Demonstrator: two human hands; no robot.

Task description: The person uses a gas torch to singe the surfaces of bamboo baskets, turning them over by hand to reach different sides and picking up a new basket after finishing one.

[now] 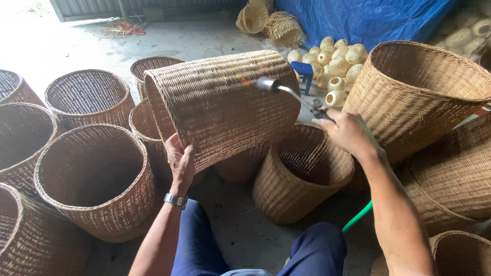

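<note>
My left hand [180,162] grips the rim of a tall woven rattan basket [225,102], which lies tipped on its side in front of me, mouth to the left. My right hand [349,134] holds a metal torch wand [291,93]; its nozzle points at the basket's upper right side. A green hose [357,216] runs down from under my right forearm. A watch sits on my left wrist. My knees in blue trousers show at the bottom.
Several open woven baskets [92,179] stand on the concrete floor to the left. Another upright basket [302,174] stands under the held one, larger ones [414,92] at right. Small pale woven balls [337,64], a blue stool [304,71] and a blue tarp [368,18] lie behind.
</note>
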